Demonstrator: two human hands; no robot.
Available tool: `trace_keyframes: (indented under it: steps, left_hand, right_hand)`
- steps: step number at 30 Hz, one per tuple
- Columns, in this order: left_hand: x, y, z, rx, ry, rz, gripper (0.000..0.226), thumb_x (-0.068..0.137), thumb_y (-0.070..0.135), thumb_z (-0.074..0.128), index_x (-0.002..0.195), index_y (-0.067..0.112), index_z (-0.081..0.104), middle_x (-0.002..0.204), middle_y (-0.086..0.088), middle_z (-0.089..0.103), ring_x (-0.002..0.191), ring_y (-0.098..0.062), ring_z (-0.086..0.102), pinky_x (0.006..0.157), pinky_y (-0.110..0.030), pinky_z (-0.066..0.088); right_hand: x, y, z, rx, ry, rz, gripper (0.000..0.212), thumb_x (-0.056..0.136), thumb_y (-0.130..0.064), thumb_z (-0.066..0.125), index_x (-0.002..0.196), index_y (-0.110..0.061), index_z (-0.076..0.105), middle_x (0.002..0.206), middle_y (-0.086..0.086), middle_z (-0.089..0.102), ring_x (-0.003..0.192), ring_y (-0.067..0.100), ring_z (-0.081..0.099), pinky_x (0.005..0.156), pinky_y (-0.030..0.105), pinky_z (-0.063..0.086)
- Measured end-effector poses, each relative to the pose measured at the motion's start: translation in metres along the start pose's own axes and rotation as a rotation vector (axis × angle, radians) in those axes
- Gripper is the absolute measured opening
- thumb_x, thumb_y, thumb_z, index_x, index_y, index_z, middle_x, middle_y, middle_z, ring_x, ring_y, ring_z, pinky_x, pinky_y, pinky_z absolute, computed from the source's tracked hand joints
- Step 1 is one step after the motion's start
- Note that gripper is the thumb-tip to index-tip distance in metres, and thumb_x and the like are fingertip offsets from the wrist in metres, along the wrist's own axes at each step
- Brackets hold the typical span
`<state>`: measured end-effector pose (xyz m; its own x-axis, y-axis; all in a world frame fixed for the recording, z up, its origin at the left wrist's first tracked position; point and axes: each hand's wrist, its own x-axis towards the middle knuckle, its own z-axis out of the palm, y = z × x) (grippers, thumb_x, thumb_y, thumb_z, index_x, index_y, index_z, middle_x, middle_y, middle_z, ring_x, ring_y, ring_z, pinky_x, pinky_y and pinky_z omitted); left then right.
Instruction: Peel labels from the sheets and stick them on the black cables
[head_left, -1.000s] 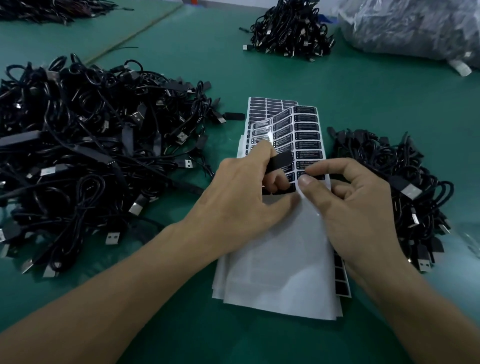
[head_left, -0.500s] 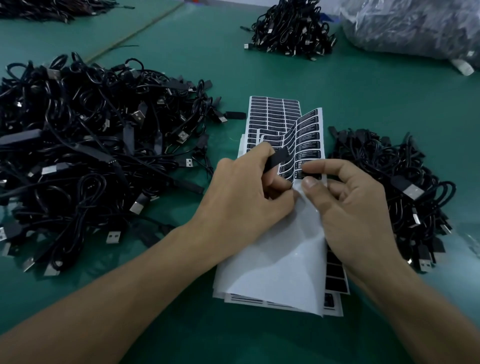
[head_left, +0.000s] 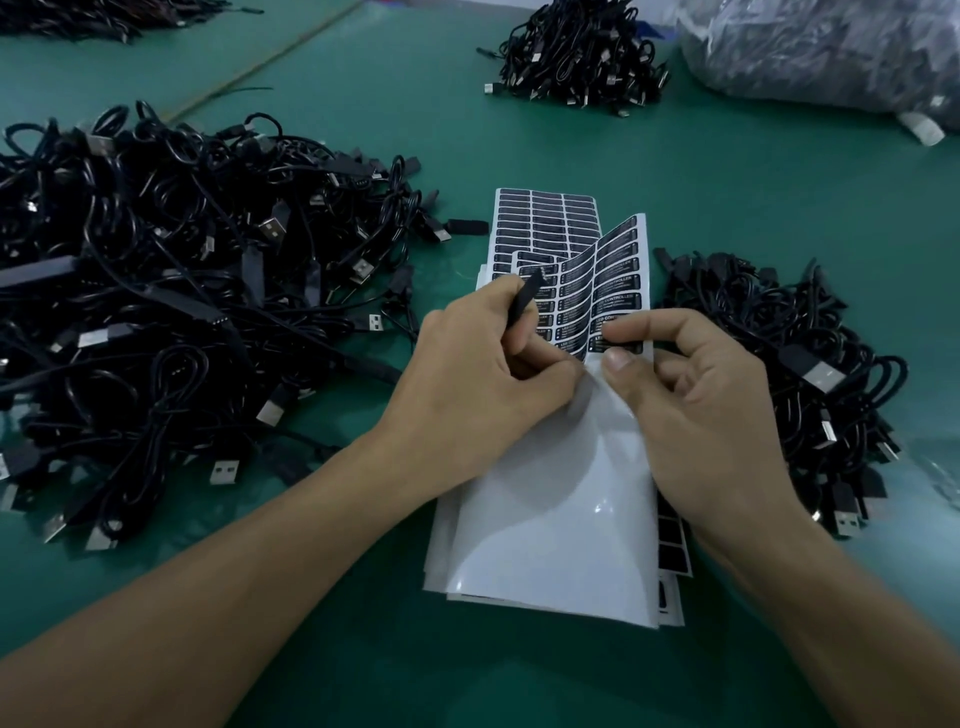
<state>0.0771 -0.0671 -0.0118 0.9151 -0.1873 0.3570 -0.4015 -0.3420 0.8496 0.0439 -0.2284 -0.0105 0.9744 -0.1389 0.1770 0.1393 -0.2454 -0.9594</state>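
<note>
Black label stock is the contact point: the right hand (head_left: 696, 415) pinches one label (head_left: 621, 347) between thumb and forefinger at the lower edge of the printed rows, centre of the frame. The left hand (head_left: 483, 384) has its grip closed around a black cable end (head_left: 525, 304), which projects upward past the forefinger.

Change since half a second ago: the top label sheet (head_left: 597, 291) curls up more steeply from the stack, and its bare white backing (head_left: 556, 519) spreads lower in the frame. Judgement: the label is lifting off its backing, so the peel step is nearly complete and application to the held cable comes next.

Outward from the hands, further label sheets (head_left: 545, 218) lie flat beneath, on the green surface (head_left: 727, 171). A large cable pile (head_left: 171, 312) occupies the left of the frame, a smaller pile (head_left: 769, 332) the right, and a third pile (head_left: 576, 52) the top centre. A clear plastic bag (head_left: 831, 52) sits at the upper right, cut off by the frame edge.

Not determinable: whether the pinched label is fully free, since the fingertips cover its edge. The held cable's run below the left palm is hidden. Most label print is too small to read.
</note>
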Motion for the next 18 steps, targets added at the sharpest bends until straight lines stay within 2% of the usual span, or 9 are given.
trace_keyframes:
  steps: [2,4,5,7,9,12,15,17,18]
  left_hand:
    - [0.0008,-0.0018,0.0001,-0.001,0.028,-0.017,0.047,0.075,0.012,0.073,0.072,0.016,0.027,0.068,-0.001,0.074,0.070,-0.034,0.066,0.061,-0.047,0.054]
    - [0.0019,-0.0010,-0.0005,-0.009,0.083,-0.029,0.046,0.072,0.011,0.072,0.071,0.015,0.026,0.067,-0.008,0.071,0.072,-0.037,0.067,0.063,-0.052,0.054]
    - [0.0023,-0.0007,-0.0011,-0.014,0.111,-0.026,0.046,0.072,0.009,0.072,0.071,0.017,0.026,0.066,-0.007,0.071,0.071,-0.036,0.067,0.063,-0.050,0.054]
    - [0.0032,0.0000,-0.0025,-0.037,0.168,-0.016,0.045,0.072,0.004,0.068,0.070,0.020,0.027,0.060,0.001,0.069,0.060,-0.023,0.067,0.057,-0.034,0.055]
    - [0.0036,0.0027,-0.0036,-0.053,0.204,-0.007,0.043,0.070,0.000,0.066,0.070,0.020,0.028,0.051,0.018,0.061,0.049,0.000,0.059,0.050,-0.011,0.042]
    - [0.0030,0.0039,-0.0032,-0.052,0.208,-0.008,0.044,0.071,-0.004,0.066,0.070,0.019,0.028,0.044,0.023,0.050,0.042,0.004,0.049,0.049,-0.006,0.033]
    - [0.0018,0.0007,-0.0029,-0.046,0.180,-0.041,0.044,0.073,-0.002,0.068,0.071,0.019,0.028,0.047,0.017,0.057,0.045,-0.002,0.052,0.051,-0.019,0.040]
    - [0.0012,0.0000,-0.0016,-0.053,0.178,-0.064,0.043,0.074,0.002,0.069,0.072,0.019,0.030,0.055,0.004,0.067,0.055,-0.018,0.065,0.055,-0.038,0.051]
    - [0.0008,0.0006,-0.0008,-0.057,0.176,-0.069,0.043,0.074,0.003,0.070,0.072,0.019,0.030,0.059,-0.001,0.069,0.060,-0.021,0.069,0.060,-0.043,0.055]
  right_hand:
    - [-0.0012,0.0011,-0.0007,-0.095,0.016,-0.047,0.020,0.097,-0.014,0.061,0.092,-0.034,0.065,0.066,0.016,0.062,0.052,0.040,0.047,0.044,0.043,0.041]
    - [-0.0021,0.0014,-0.0028,-0.237,0.027,-0.124,0.021,0.097,-0.016,0.061,0.093,-0.037,0.063,0.067,0.000,0.064,0.046,0.023,0.047,0.043,0.034,0.041]
    - [-0.0026,0.0009,-0.0038,-0.305,0.030,-0.166,0.021,0.096,-0.015,0.060,0.095,-0.036,0.062,0.069,-0.007,0.063,0.046,0.014,0.048,0.040,0.024,0.039]
    - [-0.0028,-0.0024,-0.0050,-0.452,0.014,-0.231,0.019,0.096,-0.012,0.059,0.105,-0.029,0.063,0.067,-0.013,0.060,0.058,0.002,0.055,0.049,0.008,0.038]
    - [-0.0005,-0.0040,-0.0046,-0.610,-0.051,-0.223,0.024,0.098,-0.011,0.056,0.117,-0.024,0.063,0.086,-0.019,0.060,0.079,0.001,0.056,0.068,-0.001,0.036]
    - [0.0006,-0.0043,-0.0045,-0.751,-0.139,-0.163,0.035,0.099,-0.017,0.055,0.131,-0.028,0.056,0.109,-0.005,0.051,0.089,0.005,0.039,0.081,-0.007,0.025]
    - [-0.0051,-0.0059,-0.0024,-0.809,-0.139,-0.163,0.042,0.096,-0.023,0.060,0.137,-0.028,0.053,0.123,0.001,0.041,0.100,0.002,0.025,0.081,-0.006,0.022]
    - [-0.0078,-0.0059,-0.0009,-0.861,-0.104,-0.172,0.042,0.093,-0.026,0.064,0.134,-0.023,0.055,0.138,0.004,0.036,0.116,0.010,0.027,0.088,0.004,0.022]
    - [-0.0084,-0.0061,-0.0004,-0.871,-0.071,-0.199,0.040,0.091,-0.027,0.065,0.130,-0.019,0.057,0.141,0.007,0.037,0.124,0.016,0.030,0.094,0.010,0.021]
